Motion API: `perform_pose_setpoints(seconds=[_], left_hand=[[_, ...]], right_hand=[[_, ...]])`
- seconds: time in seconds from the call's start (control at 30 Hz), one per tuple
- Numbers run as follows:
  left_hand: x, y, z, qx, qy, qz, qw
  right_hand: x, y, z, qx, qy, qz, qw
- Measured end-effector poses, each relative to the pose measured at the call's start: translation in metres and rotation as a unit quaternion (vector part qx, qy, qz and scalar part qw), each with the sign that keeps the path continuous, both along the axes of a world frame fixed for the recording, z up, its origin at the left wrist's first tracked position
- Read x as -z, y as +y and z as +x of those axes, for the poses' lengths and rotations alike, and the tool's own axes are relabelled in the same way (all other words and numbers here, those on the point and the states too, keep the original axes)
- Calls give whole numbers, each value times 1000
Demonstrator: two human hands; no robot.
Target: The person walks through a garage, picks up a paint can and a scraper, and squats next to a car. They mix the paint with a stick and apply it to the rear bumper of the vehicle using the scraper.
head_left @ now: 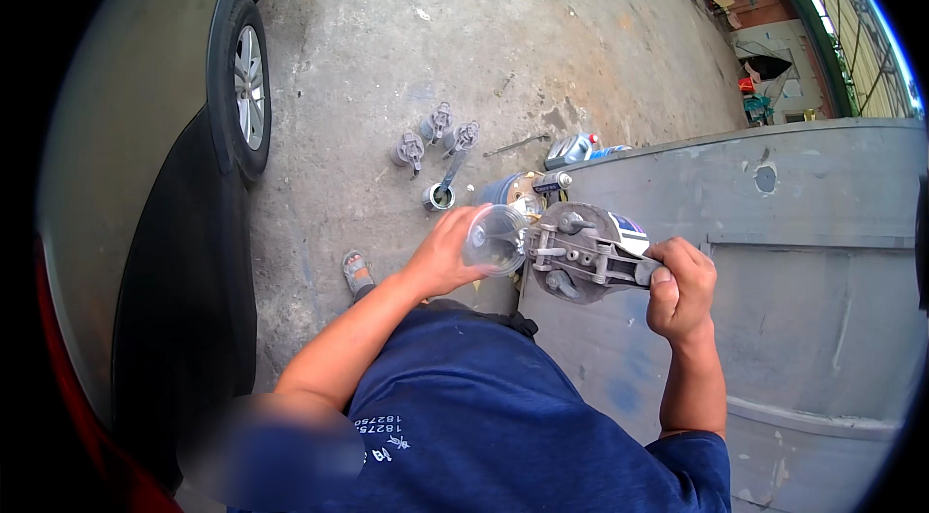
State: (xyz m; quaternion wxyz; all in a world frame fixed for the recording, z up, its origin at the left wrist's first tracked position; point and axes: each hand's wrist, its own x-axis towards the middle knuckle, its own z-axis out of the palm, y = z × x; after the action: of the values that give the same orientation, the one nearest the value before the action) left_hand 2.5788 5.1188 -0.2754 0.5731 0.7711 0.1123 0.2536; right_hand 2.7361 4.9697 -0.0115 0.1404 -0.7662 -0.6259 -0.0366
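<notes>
Where my two hands nearly meet at the centre of the frame, my left hand [447, 256] has its fingers wrapped round a clear plastic cup [495, 244], and my right hand [681, 288] clasps the handle end of a grey clamp-topped can [578, 256] just right of it. I can't tell from this view whether can and cup touch, or whether anything runs between them. I judge the step in hand to be lining the two up, perhaps for a transfer. The next move, to my mind, calls for a level cup and a slow, controlled tilt from the right wrist. Above and left of centre, three similar cans [409, 151] and an open tin [438, 197] stand on the ground [581, 58].
</notes>
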Motion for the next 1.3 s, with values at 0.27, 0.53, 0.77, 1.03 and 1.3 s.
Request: perform_pose_setpoints(seconds=[0.27,0.53,0.77,1.03,1.3], left_hand=[[-2,3,-2,0,6,-15,1000],[-2,2,-2,1,7,-27,1000],[0,1,-5,1,-4,-30,1000],[3,2,-7,9,-7,-26,1000],[0,8,-8,21,16,-30,999]], right_hand=[[-4,6,-5,-13,-9,5,1000],[-2,7,-6,-21,-16,10,1000],[0,6,-9,-9,-27,-10,1000],[7,2,-9,24,-29,-17,999],[15,-4,-6,71,42,-2,997]])
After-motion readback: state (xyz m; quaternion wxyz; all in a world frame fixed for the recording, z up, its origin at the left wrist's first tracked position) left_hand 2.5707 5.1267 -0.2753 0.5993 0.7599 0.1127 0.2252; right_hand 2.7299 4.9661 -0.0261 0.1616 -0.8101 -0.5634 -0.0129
